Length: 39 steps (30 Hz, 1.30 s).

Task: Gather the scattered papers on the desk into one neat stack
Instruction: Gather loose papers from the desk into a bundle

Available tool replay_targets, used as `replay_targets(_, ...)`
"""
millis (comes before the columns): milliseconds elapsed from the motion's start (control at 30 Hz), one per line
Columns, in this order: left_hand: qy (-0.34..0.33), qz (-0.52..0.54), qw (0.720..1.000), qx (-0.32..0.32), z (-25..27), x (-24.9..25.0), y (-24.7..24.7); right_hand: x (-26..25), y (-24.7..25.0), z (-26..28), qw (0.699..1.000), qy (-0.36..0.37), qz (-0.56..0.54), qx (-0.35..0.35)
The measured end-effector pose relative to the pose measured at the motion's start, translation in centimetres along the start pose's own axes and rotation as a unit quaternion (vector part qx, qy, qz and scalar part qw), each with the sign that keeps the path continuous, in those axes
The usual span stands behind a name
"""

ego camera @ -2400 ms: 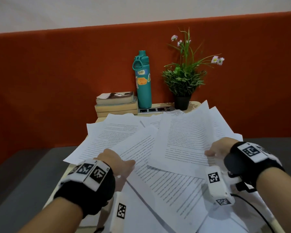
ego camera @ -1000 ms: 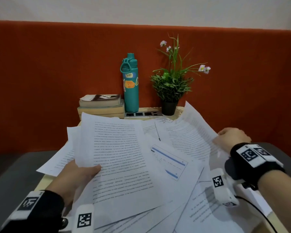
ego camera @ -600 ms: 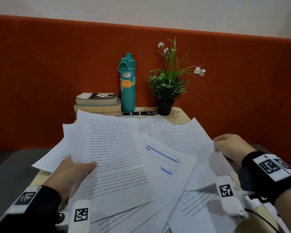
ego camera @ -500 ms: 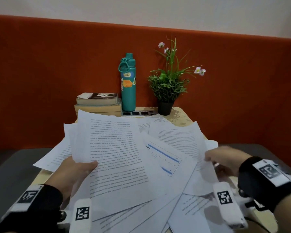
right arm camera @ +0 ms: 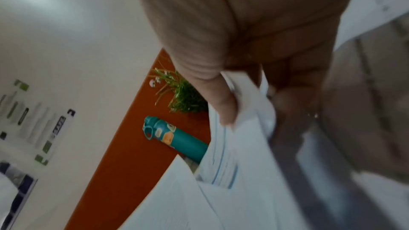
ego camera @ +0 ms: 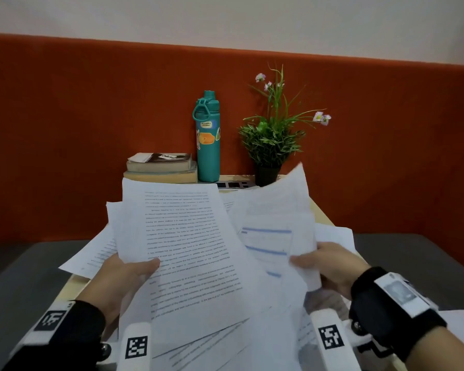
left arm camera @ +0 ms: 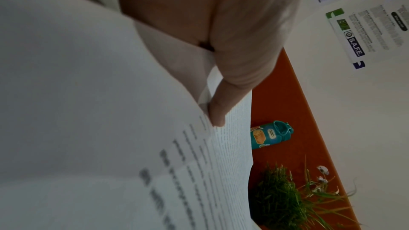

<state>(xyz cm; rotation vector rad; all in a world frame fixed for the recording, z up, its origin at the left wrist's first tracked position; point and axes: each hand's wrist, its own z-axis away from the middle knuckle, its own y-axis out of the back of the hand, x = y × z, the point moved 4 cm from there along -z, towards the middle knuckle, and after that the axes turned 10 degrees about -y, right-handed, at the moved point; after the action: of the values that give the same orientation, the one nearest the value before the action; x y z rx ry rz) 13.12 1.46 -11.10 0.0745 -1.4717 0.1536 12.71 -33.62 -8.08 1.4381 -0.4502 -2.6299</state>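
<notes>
1. Left hand (ego camera: 121, 279) pinches the near-left edge of a printed text sheet (ego camera: 182, 245), thumb on top and fingers hidden beneath. The left wrist view confirms it: the thumb (left arm camera: 221, 107) presses down on the printed face. The sheet is raised and tilted toward the person, probably so it can act as the top sheet that the others are gathered under.

2. Right hand (ego camera: 330, 266) pinches a small bundle of sheets (ego camera: 276, 223), one carrying blue bars, thumb over the near edge. In the right wrist view the thumb (right arm camera: 221, 107) clamps several layered edges. The bundle stands up off the desk (ego camera: 319, 212) and leans toward the left sheet, which looks like a move to bring both halves together.

3. The papers are not yet one stack. More loose sheets (ego camera: 94, 253) fan out flat below both hands, one jutting past the left desk edge, others lying askew near the bottom of the head view.

4. Judgement: gathering is mid-way. Edges are misaligned and corners point several ways; squaring up has not begun.

5. Bystanders at the far edge of the desk: teal bottle (ego camera: 208, 137), potted plant (ego camera: 272, 137), two stacked books (ego camera: 161, 167). All stand apart from the lifted sheets, though the right bundle's top corner sits visually near the plant pot; actual clearance cannot be told.

6. Risk: thin pinches on limp paper; lower sheets may slide off.
</notes>
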Motion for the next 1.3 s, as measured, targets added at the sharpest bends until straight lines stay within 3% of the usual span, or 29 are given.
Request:
replay_targets(100,-0.015,0.026,0.999,0.011,0.1,0.6,0.4,-1.2,1.7,-0.1,0.993,0.087,-0.045,0.065)
replay_targets(200,-0.032,0.033,0.999,0.016,0.2,1.2,0.6,-0.9,1.3,0.0,0.992,0.115,0.04,0.042)
replay_targets(267,-0.044,0.029,0.998,0.021,0.2,1.7,0.6,-0.6,1.9,-0.7,0.987,0.12,0.061,0.092)
replay_targets(333,-0.061,0.025,0.997,0.029,0.3,2.5,0.8,-1.0,3.8,-1.1,0.977,0.137,0.004,0.161)
replay_targets(500,-0.129,-0.004,0.99,0.05,-0.2,5.7,1.3,-5.5,8.6,1.6,0.903,0.232,-0.054,0.358)
replay_targets(567,-0.145,-0.017,0.988,0.046,-0.5,6.6,0.6,-8.0,9.7,3.1,0.878,0.276,-0.084,0.382)
replay_targets(700,-0.147,-0.029,0.989,0.015,-1.0,7.6,-1.8,-12.3,10.4,4.6,0.86,0.331,-0.142,0.363)
replay_targets(767,-0.143,-0.032,0.989,0.002,-1.4,7.5,-2.9,-13.0,10.0,4.0,0.863,0.321,-0.145,0.363)
replay_targets(867,-0.124,-0.03,0.992,-0.007,-1.8,6.8,-4.0,-12.3,7.3,1.7,0.896,0.278,-0.053,0.344)
replay_targets(933,-0.105,-0.022,0.994,-0.009,-1.9,6.2,-4.6,-10.0,4.0,-0.2,0.933,0.219,0.024,0.284)
replay_targets(1033,-0.068,0.008,0.997,-0.018,-1.8,5.2,-5.4,-6.2,-0.3,-1.8,0.965,0.135,0.083,0.209)
replay_targets(1133,-0.057,-0.002,0.998,0.009,-2.0,4.4,-5.5,-4.1,-2.7,-2.6,0.978,0.073,0.101,0.168)
replay_targets(1300,-0.03,0.028,0.999,-0.01,-2.1,3.6,-6.3,-3.9,-5.3,-2.4,0.978,0.096,0.12,0.139)
